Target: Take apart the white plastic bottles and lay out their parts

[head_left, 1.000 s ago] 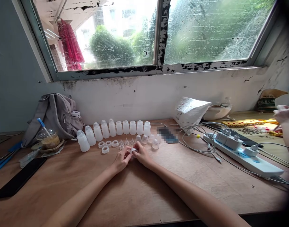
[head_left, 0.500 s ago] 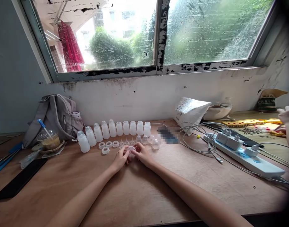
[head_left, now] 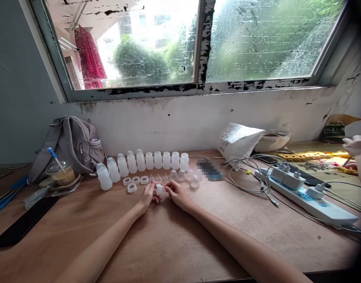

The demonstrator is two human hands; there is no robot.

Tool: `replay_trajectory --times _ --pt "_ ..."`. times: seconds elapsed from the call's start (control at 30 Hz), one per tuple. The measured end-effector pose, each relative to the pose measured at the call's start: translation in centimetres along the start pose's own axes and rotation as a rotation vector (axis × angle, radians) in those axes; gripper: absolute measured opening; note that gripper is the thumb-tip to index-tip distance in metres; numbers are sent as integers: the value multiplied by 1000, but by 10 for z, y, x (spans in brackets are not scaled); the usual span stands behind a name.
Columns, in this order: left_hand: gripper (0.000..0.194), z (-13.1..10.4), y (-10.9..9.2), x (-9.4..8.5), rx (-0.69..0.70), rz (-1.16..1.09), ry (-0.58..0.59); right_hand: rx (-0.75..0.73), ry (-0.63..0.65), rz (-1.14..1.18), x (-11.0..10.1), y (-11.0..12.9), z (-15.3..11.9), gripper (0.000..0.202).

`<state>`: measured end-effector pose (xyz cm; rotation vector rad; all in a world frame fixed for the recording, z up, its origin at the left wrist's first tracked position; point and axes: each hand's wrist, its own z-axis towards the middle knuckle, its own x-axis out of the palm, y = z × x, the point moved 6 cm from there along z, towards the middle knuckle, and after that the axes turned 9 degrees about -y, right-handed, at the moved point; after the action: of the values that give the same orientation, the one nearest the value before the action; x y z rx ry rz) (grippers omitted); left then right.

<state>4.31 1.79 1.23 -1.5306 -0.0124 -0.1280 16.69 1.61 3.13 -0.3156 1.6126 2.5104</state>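
Note:
My left hand (head_left: 147,196) is closed on a whitish bottle collar ring (head_left: 159,189), held on edge a little above the table. Close to the ring's right side, my right hand (head_left: 178,195) has its thumb and fingers pinched together; anything between them is too small to make out. Behind my hands lie several clear bottle nipples (head_left: 158,177), with loose white collar rings (head_left: 132,188) to the left. Clear domed caps (head_left: 194,181) stand to the right. A row of frosted baby bottles (head_left: 157,160) runs along the back, some capped and some with open necks.
At the left are a grey backpack (head_left: 70,145), an iced drink cup (head_left: 62,173) and a black flat slab (head_left: 25,222). Cables (head_left: 248,177) and a white power strip (head_left: 310,196) occupy the right, near a silvery pouch (head_left: 239,139). Another person's hand (head_left: 357,147) shows at the right edge.
My hands have moved slightly apart. The ring has turned from facing upward to standing on edge, and now shows between them in my left hand.

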Motion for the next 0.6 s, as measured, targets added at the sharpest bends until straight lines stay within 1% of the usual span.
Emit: replay_trajectory --times 0.07,0.2,0.4,0.5,0.6 --pt "45 -1 -2 0 42 32 11 -4 -15 0 0 -1 0 16" --pt "40 1 -5 1 163 199 35 -12 -19 0 -1 0 -1 15" --pt "33 7 -6 -3 205 359 12 45 -13 37 0 -1 -1 13" --pt "32 4 -14 -2 261 463 1 44 -17 53 0 -5 0 13" --pt "33 3 -30 0 349 584 19 63 -41 103 0 -14 2 14"
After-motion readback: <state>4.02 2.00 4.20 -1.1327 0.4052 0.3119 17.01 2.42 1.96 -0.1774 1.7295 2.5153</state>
